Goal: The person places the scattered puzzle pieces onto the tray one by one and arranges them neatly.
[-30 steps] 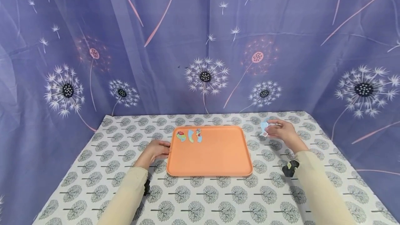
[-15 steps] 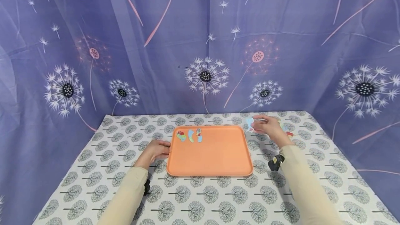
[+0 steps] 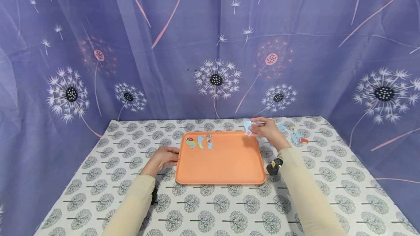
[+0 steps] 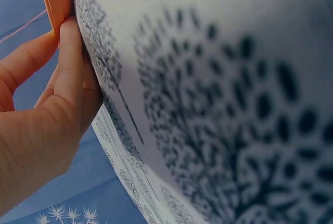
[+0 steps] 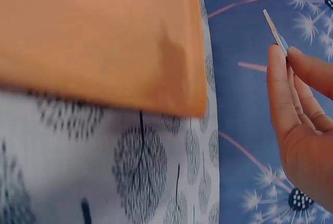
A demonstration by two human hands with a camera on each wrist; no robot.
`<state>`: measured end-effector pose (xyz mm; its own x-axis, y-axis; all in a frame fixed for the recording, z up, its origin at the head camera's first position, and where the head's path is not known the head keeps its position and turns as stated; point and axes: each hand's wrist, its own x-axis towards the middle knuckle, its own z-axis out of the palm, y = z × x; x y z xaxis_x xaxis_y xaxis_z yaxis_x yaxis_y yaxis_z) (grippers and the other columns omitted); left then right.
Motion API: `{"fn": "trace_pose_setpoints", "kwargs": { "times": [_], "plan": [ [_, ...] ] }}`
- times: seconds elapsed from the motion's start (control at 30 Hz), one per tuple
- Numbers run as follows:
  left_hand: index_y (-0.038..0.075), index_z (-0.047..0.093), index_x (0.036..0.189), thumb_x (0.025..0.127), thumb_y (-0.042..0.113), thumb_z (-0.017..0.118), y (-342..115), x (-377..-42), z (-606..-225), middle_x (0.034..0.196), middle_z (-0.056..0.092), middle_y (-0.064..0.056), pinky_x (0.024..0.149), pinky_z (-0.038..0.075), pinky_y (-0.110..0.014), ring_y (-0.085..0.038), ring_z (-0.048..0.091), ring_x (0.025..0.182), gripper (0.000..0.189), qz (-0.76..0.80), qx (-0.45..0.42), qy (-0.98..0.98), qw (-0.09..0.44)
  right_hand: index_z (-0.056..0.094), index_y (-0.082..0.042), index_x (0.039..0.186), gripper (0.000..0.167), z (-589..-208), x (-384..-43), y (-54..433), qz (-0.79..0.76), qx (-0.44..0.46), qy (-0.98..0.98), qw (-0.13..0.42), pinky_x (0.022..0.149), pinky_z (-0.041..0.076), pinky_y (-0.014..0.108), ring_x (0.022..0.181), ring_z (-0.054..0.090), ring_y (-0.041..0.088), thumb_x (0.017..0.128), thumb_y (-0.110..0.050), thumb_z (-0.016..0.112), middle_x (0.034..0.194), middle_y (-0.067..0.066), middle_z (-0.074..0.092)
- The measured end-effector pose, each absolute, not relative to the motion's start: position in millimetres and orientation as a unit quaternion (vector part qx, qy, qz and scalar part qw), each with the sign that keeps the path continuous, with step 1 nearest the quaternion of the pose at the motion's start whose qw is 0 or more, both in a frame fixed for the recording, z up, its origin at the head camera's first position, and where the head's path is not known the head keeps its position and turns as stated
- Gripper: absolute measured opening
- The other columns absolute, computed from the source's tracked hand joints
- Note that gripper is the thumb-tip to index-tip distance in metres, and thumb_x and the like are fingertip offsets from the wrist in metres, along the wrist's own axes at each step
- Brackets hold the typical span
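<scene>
An orange tray [image 3: 226, 163] lies on the table. Three flat, colourful puzzle pieces, among them a narrow blue and green piece [image 3: 200, 142], sit in a row near its back left corner. With thumb and fingertips my left hand [image 3: 164, 157] grips the tray's left rim, as the left wrist view also shows. Over the back right corner of the tray, my right hand [image 3: 265, 130] pinches a light blue puzzle piece [image 3: 247, 128]. Seen edge-on in the right wrist view, this thin piece [image 5: 275, 32] is raised above the tray, between thumb and fingers.
Several more puzzle pieces [image 3: 295, 136] lie on the table right of the tray, partly behind my right hand. A white tablecloth [image 3: 206, 207] with grey trees covers the table. A purple dandelion curtain [image 3: 183, 94] hangs behind its back edge.
My right hand has moved left with the light blue piece, from the right side of the table to over the tray's corner. The pieces behind it have come into view. My left hand stays put.
</scene>
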<state>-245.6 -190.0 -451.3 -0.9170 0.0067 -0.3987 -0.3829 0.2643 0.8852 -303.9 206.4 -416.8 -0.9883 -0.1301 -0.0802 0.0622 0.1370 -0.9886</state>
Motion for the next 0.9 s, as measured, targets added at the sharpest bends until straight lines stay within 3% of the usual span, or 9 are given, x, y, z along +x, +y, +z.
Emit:
{"fn": "trace_pose_setpoints", "kwargs": {
  "times": [0.27, 0.6, 0.9],
  "plan": [
    [-0.01, 0.057, 0.122, 0.085, -0.007, 0.065, -190, -246, -451, 0.099, 0.068, -0.021, 0.071, 0.062, -0.028, -0.016, 0.068, 0.068, 0.038, 0.596, -0.122, 0.777, 0.163, 0.048, 0.009, 0.133, 0.049, -419, -309, 176, -0.665, -0.026, 0.743, 0.076, 0.098, 0.049, 0.052, 0.08, 0.067, 0.015, 0.087, 0.006, 0.065, 0.113, 0.026, 0.062],
    [-0.01, 0.058, 0.123, 0.086, -0.006, 0.065, -188, -245, -451, 0.101, 0.068, -0.022, 0.072, 0.062, -0.028, -0.016, 0.068, 0.07, 0.037, 0.59, -0.121, 0.782, 0.16, 0.049, 0.012, 0.129, 0.045, -423, -312, 145, -0.664, -0.035, 0.742, 0.082, 0.091, 0.055, 0.047, 0.076, 0.067, 0.013, 0.086, 0.01, 0.062, 0.111, 0.03, 0.063],
    [-0.011, 0.057, 0.123, 0.085, -0.007, 0.065, -189, -245, -449, 0.102, 0.067, -0.023, 0.073, 0.062, -0.029, -0.018, 0.069, 0.071, 0.038, 0.59, -0.121, 0.781, 0.164, 0.054, 0.011, 0.122, 0.04, -433, -319, 123, -0.669, -0.006, 0.736, 0.106, 0.085, 0.059, 0.044, 0.071, 0.068, 0.016, 0.083, 0.013, 0.064, 0.096, 0.018, 0.069]
  ]
}}
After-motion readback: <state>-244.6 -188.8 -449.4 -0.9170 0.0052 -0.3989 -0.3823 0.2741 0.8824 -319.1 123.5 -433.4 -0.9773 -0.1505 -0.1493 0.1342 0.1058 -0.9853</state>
